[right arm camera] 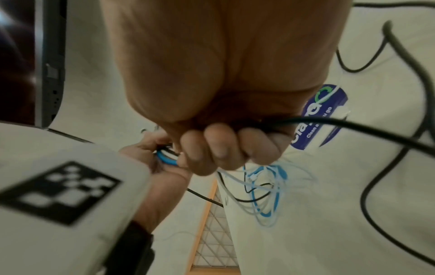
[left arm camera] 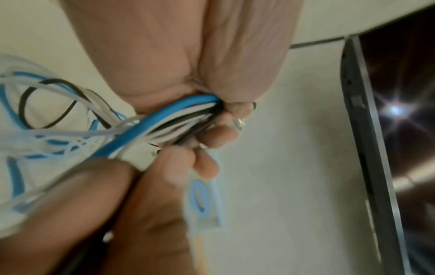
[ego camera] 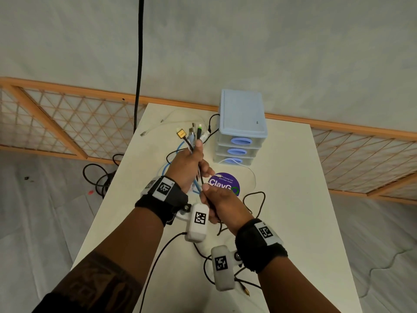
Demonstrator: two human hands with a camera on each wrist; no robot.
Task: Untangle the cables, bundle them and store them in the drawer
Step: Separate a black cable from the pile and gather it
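Observation:
My left hand (ego camera: 191,163) grips a bunch of cables (ego camera: 191,137) upright above the white table (ego camera: 293,199), their plug ends fanned out above the fist. In the left wrist view the blue, white and black cables (left arm camera: 164,119) run through its curled fingers. Just below it, my right hand (ego camera: 216,204) is curled round the same strands, and a black cable (right arm camera: 353,128) leaves its fist to the right. Blue and white loops (right arm camera: 266,195) hang tangled under the hands. The light blue drawer unit (ego camera: 241,129) stands behind, all three drawers closed.
A round purple sticker (ego camera: 228,184) lies on the table in front of the drawers. Black cable loops (ego camera: 257,204) trail over the table on the right and near edge. A thick black cord (ego camera: 138,64) hangs at the back. Wooden lattice panels (ego camera: 67,123) line the floor behind.

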